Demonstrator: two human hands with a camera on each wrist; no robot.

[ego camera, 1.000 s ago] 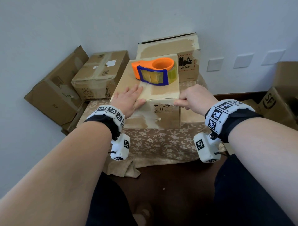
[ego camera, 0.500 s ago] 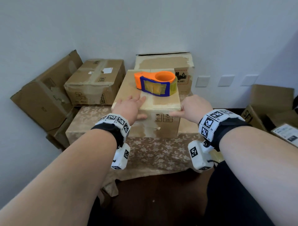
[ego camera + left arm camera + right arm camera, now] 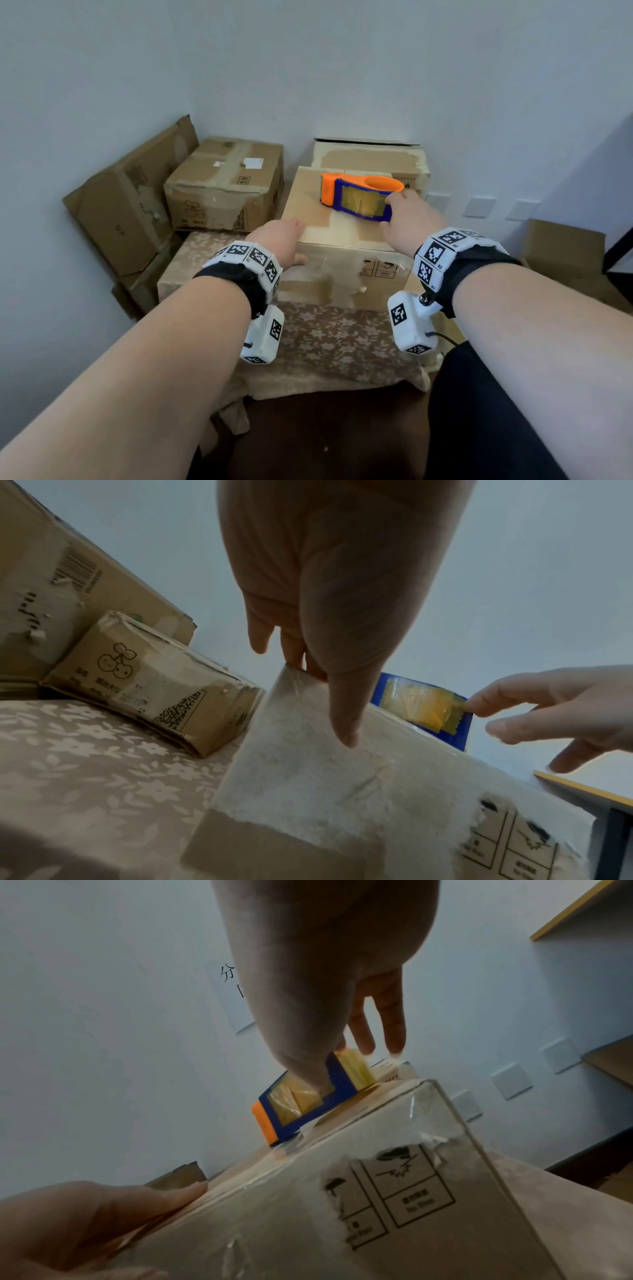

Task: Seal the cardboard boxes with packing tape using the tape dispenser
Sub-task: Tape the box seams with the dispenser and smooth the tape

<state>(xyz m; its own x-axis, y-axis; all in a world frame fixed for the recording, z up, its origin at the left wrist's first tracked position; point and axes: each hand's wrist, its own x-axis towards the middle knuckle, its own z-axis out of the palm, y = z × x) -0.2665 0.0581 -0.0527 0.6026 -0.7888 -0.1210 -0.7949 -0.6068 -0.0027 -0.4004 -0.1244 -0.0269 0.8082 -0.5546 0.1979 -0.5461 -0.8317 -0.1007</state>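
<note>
Both hands [image 3: 279,236] [image 3: 407,219] open on box [image 3: 342,274]

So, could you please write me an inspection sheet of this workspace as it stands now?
Surface: low table under a floral cloth, a bare strip showing in front of the boxes.
Job's things: front cardboard box on the cloth; orange and blue tape dispenser standing on its top.
Clutter: taped box at the back left, tall box behind, flattened cardboard leaning on the wall.
Grippers: left hand rests on the front box's near left edge, thumb down its face; right hand touches the dispenser with thumb and fingers, grip not yet closed.
Cables: thin black lead at the right wrist camera.
Surroundings: pale wall with switch plates, more cardboard at the right.
</note>
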